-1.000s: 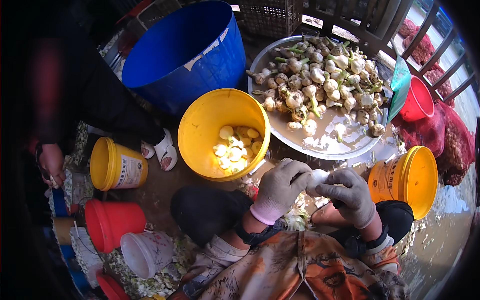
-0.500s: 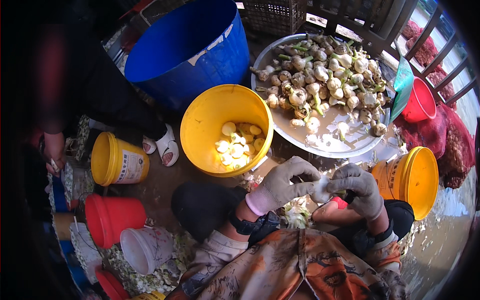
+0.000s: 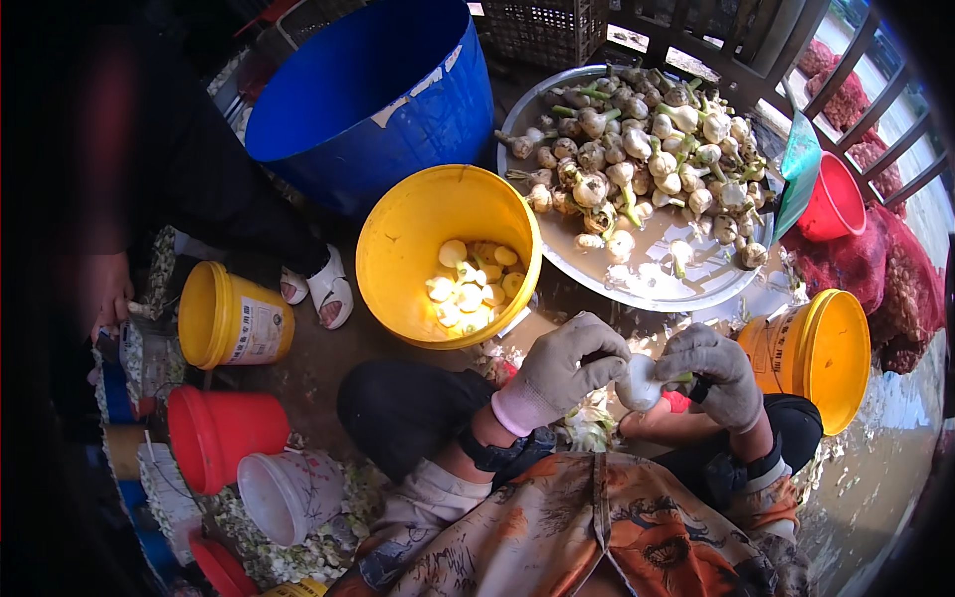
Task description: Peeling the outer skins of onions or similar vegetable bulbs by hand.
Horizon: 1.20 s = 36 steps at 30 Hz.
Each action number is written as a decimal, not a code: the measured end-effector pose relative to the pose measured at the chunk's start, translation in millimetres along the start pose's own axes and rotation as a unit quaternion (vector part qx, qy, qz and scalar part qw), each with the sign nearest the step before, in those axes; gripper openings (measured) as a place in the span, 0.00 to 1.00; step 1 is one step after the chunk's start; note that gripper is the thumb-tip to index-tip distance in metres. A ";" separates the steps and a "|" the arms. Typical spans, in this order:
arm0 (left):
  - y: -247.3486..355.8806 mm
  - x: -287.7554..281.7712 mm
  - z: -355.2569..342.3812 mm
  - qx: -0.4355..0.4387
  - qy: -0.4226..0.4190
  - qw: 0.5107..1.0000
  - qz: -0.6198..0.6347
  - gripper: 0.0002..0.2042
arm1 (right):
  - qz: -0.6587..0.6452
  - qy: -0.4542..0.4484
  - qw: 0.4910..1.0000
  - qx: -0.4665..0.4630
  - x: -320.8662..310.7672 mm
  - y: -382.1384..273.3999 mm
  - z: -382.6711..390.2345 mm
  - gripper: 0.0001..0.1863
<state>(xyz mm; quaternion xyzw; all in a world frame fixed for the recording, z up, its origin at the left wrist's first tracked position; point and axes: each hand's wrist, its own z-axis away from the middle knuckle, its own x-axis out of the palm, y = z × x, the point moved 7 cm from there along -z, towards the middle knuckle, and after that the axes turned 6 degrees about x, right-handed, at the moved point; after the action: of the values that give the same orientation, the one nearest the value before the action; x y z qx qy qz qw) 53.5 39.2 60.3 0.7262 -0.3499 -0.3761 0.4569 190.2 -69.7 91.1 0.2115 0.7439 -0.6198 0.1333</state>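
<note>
- I see the right hand (image 3: 714, 378) pinching a garlic bulb (image 3: 638, 386) by its stem end, near centre.
- The left hand (image 3: 560, 374) curls just left (gripping, I cannot tell).
- Peeling seems in hand; next calls for steady pinching.

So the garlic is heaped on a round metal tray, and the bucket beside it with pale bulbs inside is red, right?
Not quite: the bucket with pale bulbs inside is yellow, not red, as the head view shows. The garlic is indeed heaped on a round metal tray beside it.
</note>
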 end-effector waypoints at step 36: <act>-97.7 30.2 5.1 -0.158 0.042 0.958 0.236 0.40 | -0.350 0.021 0.888 0.296 24.5 104.5 -25.3 0.13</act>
<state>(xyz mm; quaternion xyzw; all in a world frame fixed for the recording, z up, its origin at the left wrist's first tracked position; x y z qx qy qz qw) 79.4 44.5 -38.6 0.5568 -0.4274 -0.2772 0.6561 220.6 -26.4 -5.7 -0.0200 0.5545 -0.8129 -0.1773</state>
